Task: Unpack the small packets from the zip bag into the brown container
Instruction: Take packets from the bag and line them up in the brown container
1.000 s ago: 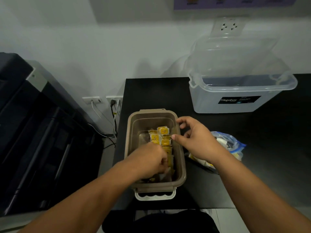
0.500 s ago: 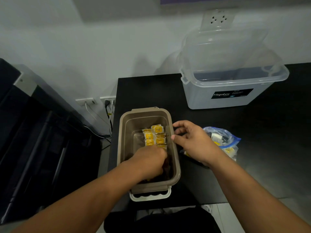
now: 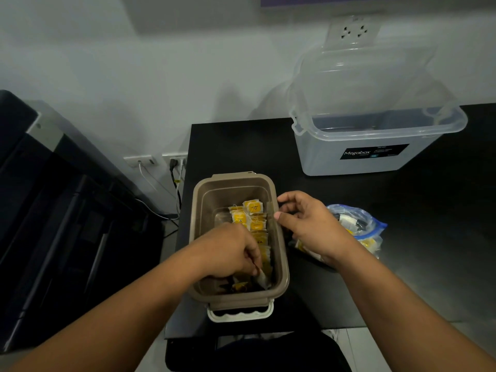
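Observation:
The brown container [image 3: 199, 202] stands near the left edge of the black table, a white latch at its near end. Several small yellow packets [image 3: 252, 206] lie in a row along its right inside wall. My left hand [image 3: 228, 253] is down inside the container, fingers pinched on a packet [image 3: 261, 278] near the front. Beside the container's right rim hovers my right hand [image 3: 308, 224], fingers loosely curled and holding nothing that I can see. The clear zip bag [image 3: 359, 224] with a blue seal lies on the table just right of that hand, more yellow packets inside.
A large clear storage box [image 3: 375, 146] with its lid raised stands at the back right against the wall. The black table [image 3: 236, 146] ends just left of the container. A dark machine [image 3: 61, 210] fills the left, with wall sockets and cables [image 3: 171, 167] between.
The hands have stayed almost in place. My left hand has settled a little lower at the container's near end; the view has shifted slightly.

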A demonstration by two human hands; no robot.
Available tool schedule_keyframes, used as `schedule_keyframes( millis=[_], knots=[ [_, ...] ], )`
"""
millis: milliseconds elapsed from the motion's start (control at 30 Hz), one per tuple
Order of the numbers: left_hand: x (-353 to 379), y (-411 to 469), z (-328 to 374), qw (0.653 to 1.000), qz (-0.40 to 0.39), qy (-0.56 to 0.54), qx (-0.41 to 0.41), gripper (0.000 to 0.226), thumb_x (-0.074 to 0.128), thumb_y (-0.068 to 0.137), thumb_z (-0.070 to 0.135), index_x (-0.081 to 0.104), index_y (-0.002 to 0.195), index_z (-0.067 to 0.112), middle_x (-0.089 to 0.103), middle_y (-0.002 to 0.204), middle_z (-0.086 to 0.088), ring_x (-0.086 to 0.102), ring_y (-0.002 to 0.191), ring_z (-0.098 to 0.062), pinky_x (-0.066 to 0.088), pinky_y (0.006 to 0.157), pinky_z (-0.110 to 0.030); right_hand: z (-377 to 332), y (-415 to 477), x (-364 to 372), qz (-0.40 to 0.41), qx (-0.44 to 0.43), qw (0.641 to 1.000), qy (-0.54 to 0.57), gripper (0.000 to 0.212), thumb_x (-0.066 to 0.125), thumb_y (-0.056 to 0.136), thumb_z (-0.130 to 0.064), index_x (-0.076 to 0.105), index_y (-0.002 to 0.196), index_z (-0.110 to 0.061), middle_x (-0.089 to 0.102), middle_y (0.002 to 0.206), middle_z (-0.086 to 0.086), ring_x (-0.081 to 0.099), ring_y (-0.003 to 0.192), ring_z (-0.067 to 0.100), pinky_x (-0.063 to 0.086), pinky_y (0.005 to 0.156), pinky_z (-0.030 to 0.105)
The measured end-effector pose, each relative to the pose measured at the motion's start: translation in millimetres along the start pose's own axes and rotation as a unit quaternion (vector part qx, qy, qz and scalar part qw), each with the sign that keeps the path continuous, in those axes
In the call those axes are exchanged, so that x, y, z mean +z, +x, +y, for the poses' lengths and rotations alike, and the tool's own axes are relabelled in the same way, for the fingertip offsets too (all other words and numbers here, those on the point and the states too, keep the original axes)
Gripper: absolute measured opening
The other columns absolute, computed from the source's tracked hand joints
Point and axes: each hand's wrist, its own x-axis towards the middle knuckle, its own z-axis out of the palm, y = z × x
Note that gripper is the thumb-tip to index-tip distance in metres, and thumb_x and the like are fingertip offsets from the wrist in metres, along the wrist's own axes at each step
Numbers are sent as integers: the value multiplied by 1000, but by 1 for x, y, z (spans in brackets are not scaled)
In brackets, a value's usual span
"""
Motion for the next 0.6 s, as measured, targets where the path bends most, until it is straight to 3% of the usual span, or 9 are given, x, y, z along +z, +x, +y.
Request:
schedule_keyframes(
  millis=[167,300,433,600],
  knots=[
    [12,10,3,998,-20,47,-35,10,79,84,35,78,92,29,70,87,12,64,81,-6,52,74,-26,0,0,1,0,2,1000,9,28,70,95,-19,59,119,-29,73,102,-1,70,81,9,50,68,26],
    [18,20,14,988,-34,137,-60,5,73,87,30,71,89,26,60,83,2,61,81,-19,45,64,-30,1,1,1,0,3,1000,12,28,70,95,-19,59,119,-29,73,101,-1,71,82,9,50,68,27],
    [27,26,19,980,-5,182,-75,14,73,87,22,71,99,15,60,88,-7,56,80,-24,44,66,-34,2,2,1,-1,5,1000,7,29,70,95,-19,59,121,-28,73,102,-1,71,83,10,51,69,27],
    [32,25,19,977,45,198,-64,18,70,87,17,69,105,12,67,103,-9,65,96,-28,43,67,-34,3,0,0,2,2,1000,-1,29,70,95,-21,59,122,-28,72,101,-3,70,82,9,51,70,27]
  ],
)
